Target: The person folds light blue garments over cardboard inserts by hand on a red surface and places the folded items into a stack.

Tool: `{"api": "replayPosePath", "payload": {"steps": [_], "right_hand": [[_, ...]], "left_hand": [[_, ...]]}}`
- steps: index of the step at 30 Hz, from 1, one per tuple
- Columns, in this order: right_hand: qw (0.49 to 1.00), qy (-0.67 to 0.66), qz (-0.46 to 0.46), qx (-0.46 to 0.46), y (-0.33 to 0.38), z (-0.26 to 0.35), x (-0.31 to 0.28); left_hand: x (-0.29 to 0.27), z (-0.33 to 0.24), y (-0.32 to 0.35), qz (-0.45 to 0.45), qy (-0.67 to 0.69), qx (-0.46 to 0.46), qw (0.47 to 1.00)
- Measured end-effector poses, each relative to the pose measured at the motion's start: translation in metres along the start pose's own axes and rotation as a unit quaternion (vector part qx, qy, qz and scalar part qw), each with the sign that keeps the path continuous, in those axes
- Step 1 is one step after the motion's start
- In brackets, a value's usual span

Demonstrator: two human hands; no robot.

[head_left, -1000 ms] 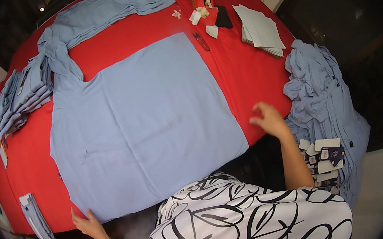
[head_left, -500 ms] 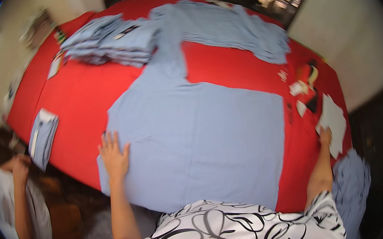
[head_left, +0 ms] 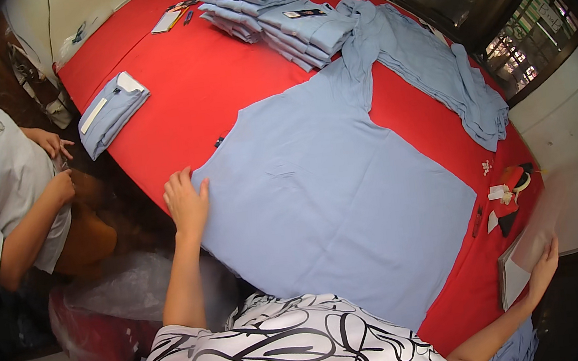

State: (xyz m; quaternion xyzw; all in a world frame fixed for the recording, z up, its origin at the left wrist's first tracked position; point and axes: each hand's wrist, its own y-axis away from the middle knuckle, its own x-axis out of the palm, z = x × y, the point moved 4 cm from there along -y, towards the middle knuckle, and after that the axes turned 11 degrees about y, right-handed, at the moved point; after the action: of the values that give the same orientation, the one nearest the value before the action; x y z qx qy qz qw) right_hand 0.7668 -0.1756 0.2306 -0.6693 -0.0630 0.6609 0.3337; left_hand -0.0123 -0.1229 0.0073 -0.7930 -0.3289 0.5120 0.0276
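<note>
A light blue garment [head_left: 333,190] lies spread flat across the red table [head_left: 179,93]. My left hand [head_left: 186,201] rests flat on its near left corner, fingers apart. At the table's right end my right hand [head_left: 544,262] lifts a thin pale sheet [head_left: 525,253] off a stack of white sheets [head_left: 511,280]; the sheet is blurred.
Stacks of folded blue garments [head_left: 269,8] sit at the far side, a loose pile of them [head_left: 433,71] to the right, and one folded piece [head_left: 110,112] at the left edge. Small red, black and white items [head_left: 508,195] lie near the right end. Another person [head_left: 5,191] sits at left.
The view has swung left. My left hand went from the garment's edge to lying flat on its corner. My right hand moved to the sheet stack and picked up a sheet.
</note>
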Motion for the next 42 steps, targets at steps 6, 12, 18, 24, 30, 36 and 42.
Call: {"api": "replayPosePath", "payload": {"steps": [6, 12, 18, 24, 30, 36, 42], "right_hand": [[0.879, -0.355, 0.261, -0.179, 0.050, 0.273, -0.026], [0.785, -0.375, 0.380, -0.314, 0.094, 0.467, 0.151], [0.828, -0.244, 0.376, -0.337, 0.099, 0.523, 0.246], [0.823, -0.227, 0.404, -0.328, 0.101, 0.535, 0.236], [0.824, -0.241, 0.405, -0.314, 0.107, 0.533, 0.227], [0.860, -0.205, 0.358, -0.301, 0.110, 0.523, 0.207], [0.827, -0.295, 0.469, -0.096, 0.110, 0.467, 0.227]], "left_hand": [[0.013, 0.030, -0.010, -0.008, 0.157, -0.004, 0.988], [0.004, 0.028, -0.016, -0.036, 0.388, -0.177, 0.904], [-0.022, -0.011, -0.010, -0.057, 0.278, -0.039, 0.958], [0.014, -0.081, 0.007, 0.053, 0.231, 0.142, 0.961], [0.043, -0.095, 0.002, 0.128, 0.137, 0.153, 0.970], [0.054, -0.090, 0.005, 0.137, 0.115, 0.148, 0.973], [0.052, -0.093, 0.005, 0.133, 0.106, 0.142, 0.975]]}}
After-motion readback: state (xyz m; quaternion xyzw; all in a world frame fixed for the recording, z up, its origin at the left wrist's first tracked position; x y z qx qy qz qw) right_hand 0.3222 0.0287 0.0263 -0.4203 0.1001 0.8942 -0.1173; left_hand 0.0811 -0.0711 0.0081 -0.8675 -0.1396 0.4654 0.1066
